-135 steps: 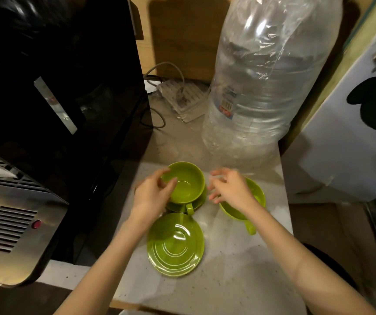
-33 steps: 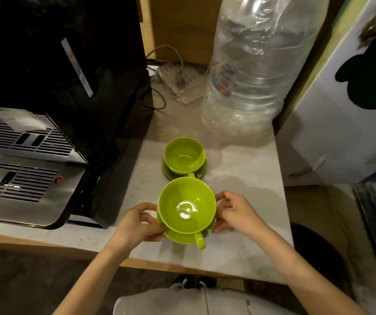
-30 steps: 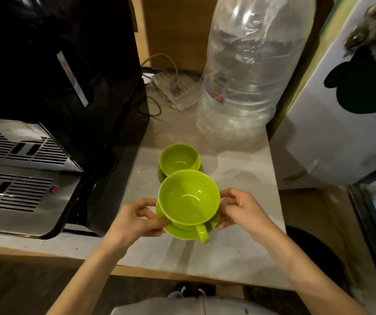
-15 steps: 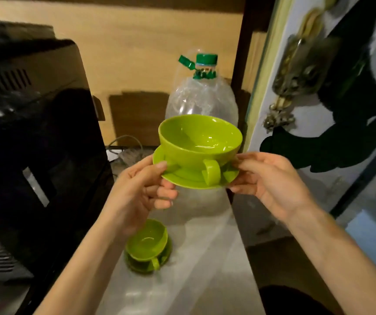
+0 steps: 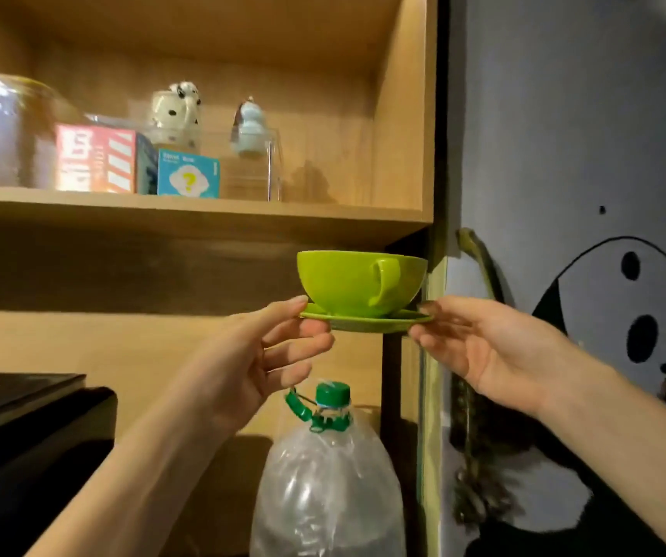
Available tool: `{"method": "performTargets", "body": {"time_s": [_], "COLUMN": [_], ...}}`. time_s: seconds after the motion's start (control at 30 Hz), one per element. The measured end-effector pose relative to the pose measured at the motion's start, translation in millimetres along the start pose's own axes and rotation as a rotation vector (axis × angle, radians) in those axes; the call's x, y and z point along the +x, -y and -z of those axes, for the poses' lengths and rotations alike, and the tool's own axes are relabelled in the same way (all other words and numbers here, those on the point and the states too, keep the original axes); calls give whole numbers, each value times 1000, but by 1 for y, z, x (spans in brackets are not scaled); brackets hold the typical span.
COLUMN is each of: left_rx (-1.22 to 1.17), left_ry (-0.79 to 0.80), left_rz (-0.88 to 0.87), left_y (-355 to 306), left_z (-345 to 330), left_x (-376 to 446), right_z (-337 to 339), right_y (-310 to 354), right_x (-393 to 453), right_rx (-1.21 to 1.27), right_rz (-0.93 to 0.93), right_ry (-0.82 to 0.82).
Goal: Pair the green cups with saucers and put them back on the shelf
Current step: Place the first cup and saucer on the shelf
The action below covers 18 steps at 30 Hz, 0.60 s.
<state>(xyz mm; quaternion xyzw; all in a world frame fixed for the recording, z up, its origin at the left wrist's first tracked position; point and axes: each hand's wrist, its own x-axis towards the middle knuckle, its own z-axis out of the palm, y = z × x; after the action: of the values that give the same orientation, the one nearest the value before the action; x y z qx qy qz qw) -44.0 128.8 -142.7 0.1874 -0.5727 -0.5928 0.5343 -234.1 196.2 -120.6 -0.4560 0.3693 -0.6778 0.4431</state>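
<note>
A green cup (image 5: 347,285) stands upright on a green saucer (image 5: 367,322), its handle facing me. Both are held in the air just below the wooden shelf board (image 5: 202,213). My left hand (image 5: 259,355) pinches the saucer's left rim, and my right hand (image 5: 480,347) pinches its right rim. The other cup and saucer are out of view.
On the shelf stand a glass jar (image 5: 5,130), a red-white box (image 5: 96,160), a blue box (image 5: 188,172), a clear case (image 5: 250,162) and two figurines. The shelf's right end shows bare board. A big plastic bottle (image 5: 327,476) stands below; the black coffee machine (image 5: 21,436) is lower left.
Both hands lifted the cup and saucer from the counter up to just under the shelf. My view tilted upward, so the counter and the second cup left the frame.
</note>
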Motion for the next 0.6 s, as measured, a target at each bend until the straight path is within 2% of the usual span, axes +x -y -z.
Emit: {"method": "performTargets", "body": {"time_s": [0.33,0.6], "left_rx": [-101,6], "left_ry": [47,66], "left_rz": [-66,-49], "left_y": [-84,-95], "left_z": [-36,-47], "left_x": [100,161], "right_z": [-17,-8], "right_y": [85,102], "right_x": [96,165], "right_rx": [-75,-105], "right_rz": [182,239], "right_ry": [-107,-200]}}
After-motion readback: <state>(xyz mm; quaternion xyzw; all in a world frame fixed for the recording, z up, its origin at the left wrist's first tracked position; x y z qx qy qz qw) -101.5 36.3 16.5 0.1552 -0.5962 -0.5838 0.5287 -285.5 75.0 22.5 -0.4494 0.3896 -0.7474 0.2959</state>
